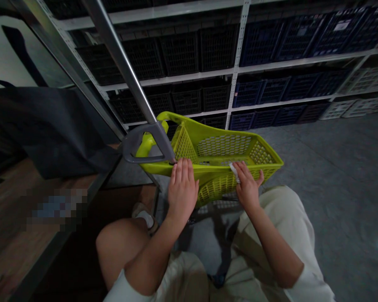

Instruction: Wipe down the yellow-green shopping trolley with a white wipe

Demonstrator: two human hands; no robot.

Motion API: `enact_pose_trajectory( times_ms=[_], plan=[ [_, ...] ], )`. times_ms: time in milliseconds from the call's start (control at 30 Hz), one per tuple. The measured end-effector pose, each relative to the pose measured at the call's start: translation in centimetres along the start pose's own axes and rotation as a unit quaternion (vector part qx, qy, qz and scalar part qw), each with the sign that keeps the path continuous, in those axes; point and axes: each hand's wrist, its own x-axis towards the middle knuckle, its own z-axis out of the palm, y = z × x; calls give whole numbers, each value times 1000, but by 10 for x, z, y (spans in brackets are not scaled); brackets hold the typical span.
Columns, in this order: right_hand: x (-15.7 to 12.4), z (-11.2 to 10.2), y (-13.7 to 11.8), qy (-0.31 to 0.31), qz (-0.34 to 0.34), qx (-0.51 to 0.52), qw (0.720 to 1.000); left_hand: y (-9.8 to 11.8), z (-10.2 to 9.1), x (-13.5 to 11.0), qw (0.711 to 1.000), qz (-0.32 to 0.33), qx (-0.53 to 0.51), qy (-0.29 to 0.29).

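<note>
A lime-green plastic shopping basket cart (227,134) with perforated walls stands in front of my knees. My left hand (182,184) lies on its near side, fingers straight and fingertips at the rim, close to the grey loop handle (145,159). Farther right along the same rim, my right hand (247,184) has its fingers bent over a small white cloth or tissue (234,171), pressed against the edge. Part of the cloth is hidden under the fingers. From the grey handle a metal pole (126,63) rises toward the upper left.
White metal shelving (236,71) with rows of black crates (179,50) and dark blue crates (264,42) runs behind the cart. At left, a dark bag (50,130) sits on a wooden bench (15,209). Grey floor (334,167) extends to the right.
</note>
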Motion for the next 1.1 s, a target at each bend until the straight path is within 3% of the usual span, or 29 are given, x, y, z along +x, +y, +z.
enact_pose_trajectory(
  times_ms=[67, 133, 233, 300, 400, 500, 633, 733, 800, 867, 1000, 1100],
  plan=[
    [3, 0, -16, 3, 31, 4, 1000, 1, 2, 0, 1000, -3, -1, 2],
    [8, -1, -50, -16, 23, 29, 999, 3, 4, 1, 1000, -6, 1, 6],
    [14, 0, -107, -63, -64, 95, 991, 3, 6, 1, 1000, -9, 11, 9],
    [16, 0, -129, -74, -105, 124, 984, 1, 7, 1, 1000, -5, 17, 9],
    [15, 0, -125, -77, -131, 123, 981, -1, 5, 1, 1000, -1, 15, 5],
    [9, -1, -87, -73, -128, 92, 985, -1, 1, 0, 1000, -2, 9, 3],
    [-1, -4, -24, -41, -74, 35, 996, 0, -1, -1, 1000, 2, 4, 7],
    [-3, -3, -4, -9, -22, -2, 1000, 1, -1, -1, 1000, 2, 8, 6],
    [-2, -2, -15, 5, 13, -13, 1000, 2, 1, -1, 1000, 0, 9, 8],
    [2, -1, -46, -6, 19, 8, 1000, 3, 3, 0, 1000, -2, 9, 13],
    [11, -3, -118, -72, -84, 103, 988, 3, 8, 0, 1000, -9, 21, 15],
    [13, -5, -127, -91, -132, 116, 980, 2, 7, 0, 1000, -5, 19, 13]
  ],
)
